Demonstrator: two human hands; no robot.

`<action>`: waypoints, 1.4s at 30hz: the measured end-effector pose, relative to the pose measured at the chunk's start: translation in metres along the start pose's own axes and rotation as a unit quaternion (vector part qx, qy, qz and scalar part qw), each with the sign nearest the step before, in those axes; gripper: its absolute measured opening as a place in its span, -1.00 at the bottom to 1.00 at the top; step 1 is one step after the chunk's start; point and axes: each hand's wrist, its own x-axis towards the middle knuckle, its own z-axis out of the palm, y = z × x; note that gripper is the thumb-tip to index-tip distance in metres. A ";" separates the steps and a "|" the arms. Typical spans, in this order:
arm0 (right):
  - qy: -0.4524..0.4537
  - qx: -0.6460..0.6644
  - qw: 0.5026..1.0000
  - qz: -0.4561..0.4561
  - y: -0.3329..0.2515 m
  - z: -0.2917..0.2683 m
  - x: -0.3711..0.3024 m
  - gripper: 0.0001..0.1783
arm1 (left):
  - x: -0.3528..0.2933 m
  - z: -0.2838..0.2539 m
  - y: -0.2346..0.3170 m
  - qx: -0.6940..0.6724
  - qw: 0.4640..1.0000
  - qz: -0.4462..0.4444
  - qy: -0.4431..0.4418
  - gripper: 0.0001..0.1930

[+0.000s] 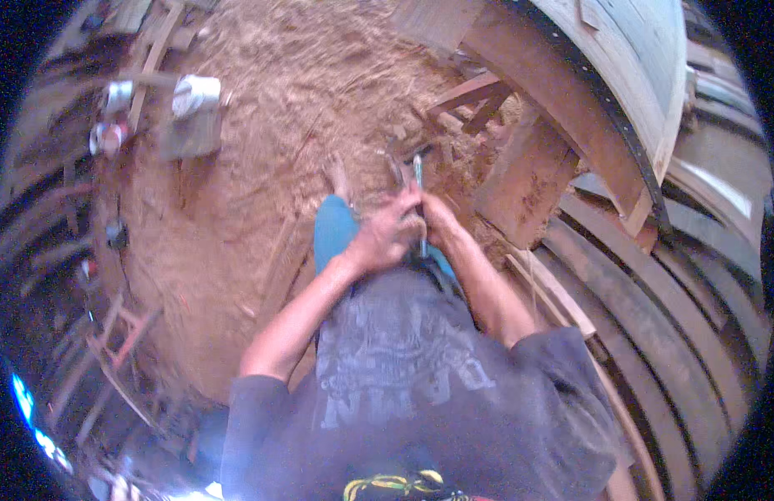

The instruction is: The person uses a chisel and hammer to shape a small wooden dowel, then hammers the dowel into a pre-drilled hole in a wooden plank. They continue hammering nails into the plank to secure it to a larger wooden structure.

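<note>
In front of my waist my two hands come together around a slim, pale, metallic rod (418, 171). It stands nearly lengthwise in view, its upper end poking out beyond my fingers and its lower end showing below them. My right hand (439, 214) is closed around it from the right. From the left, my left hand (385, 234) presses bent fingers against the same rod. Motion blur hides the fingertips and the rod's exact kind.
A curved wooden hull (604, 92) with a dark edge fills the upper right. Below it lean a wide board (529, 179) and long curved planks (637, 321). A white container (196, 94) sits on a block at upper left. Wood shavings (261, 150) cover the ground around my feet.
</note>
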 end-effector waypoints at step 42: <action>0.101 -0.413 0.901 -0.091 0.104 -0.068 0.348 -0.58 | -0.140 0.021 -0.241 0.194 0.825 -0.512 -0.140 -0.63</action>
